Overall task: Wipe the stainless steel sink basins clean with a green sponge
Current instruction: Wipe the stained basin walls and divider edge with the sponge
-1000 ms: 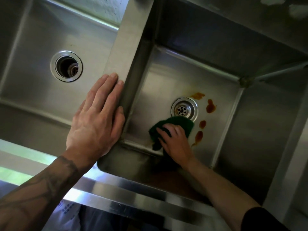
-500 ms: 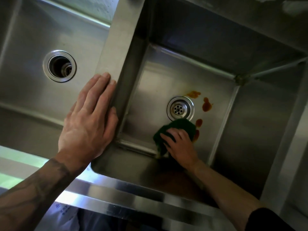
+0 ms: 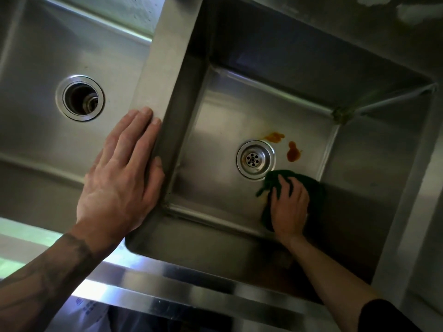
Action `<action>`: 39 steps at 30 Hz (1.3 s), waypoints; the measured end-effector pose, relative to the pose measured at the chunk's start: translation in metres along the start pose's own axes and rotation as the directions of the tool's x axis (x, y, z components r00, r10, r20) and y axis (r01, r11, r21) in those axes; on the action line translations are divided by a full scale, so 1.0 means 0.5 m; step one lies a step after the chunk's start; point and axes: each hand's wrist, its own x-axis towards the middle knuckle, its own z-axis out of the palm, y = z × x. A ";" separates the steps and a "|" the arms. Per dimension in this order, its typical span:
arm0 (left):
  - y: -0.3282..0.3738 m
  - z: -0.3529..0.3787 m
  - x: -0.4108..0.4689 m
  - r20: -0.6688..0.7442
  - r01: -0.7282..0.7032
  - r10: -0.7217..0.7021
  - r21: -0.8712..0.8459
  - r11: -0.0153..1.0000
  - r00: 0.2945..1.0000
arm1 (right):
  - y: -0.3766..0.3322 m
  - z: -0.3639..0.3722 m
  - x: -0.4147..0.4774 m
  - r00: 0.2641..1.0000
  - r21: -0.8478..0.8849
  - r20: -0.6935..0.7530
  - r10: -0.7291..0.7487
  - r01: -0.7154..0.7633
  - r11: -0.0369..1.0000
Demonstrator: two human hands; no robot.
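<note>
My right hand (image 3: 288, 204) presses a dark green sponge (image 3: 271, 182) flat on the floor of the right sink basin (image 3: 215, 144), just right of and below its strainer drain (image 3: 255, 159). Two orange-brown stains (image 3: 293, 153) lie on the basin floor above the sponge, beside the drain. My left hand (image 3: 119, 180) rests flat, fingers straight, on the steel divider (image 3: 165, 58) between the two basins. The sponge's lower part is hidden under my right hand.
The left basin (image 3: 36, 68) has an open round drain hole (image 3: 80, 98). A shiny steel front rim (image 3: 179, 291) runs along the bottom. The right basin's far corner (image 3: 340, 115) shows grime at the seam.
My right hand has slid the sponge to the right across the basin floor, covering the two lower stains near the drain. My left hand stays on the divider.
</note>
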 end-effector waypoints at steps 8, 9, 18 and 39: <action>-0.001 0.000 0.000 -0.004 -0.009 0.009 0.005 1.000 1.000 | -0.040 0.005 -0.010 0.966 0.080 0.039 -0.257 0.254 0.964; -0.001 0.000 0.001 -0.005 -0.007 0.007 0.005 1.000 1.000 | -0.028 0.002 0.005 0.985 0.082 0.027 -0.170 0.168 0.982; -0.001 0.000 0.001 -0.003 -0.015 0.015 0.005 1.000 1.000 | -0.082 0.004 -0.029 0.954 0.125 0.094 -0.284 0.272 0.954; -0.002 0.000 0.000 -0.002 0.002 -0.002 -0.004 1.000 1.000 | -0.084 -0.008 -0.019 0.985 0.130 0.022 0.172 -0.173 0.976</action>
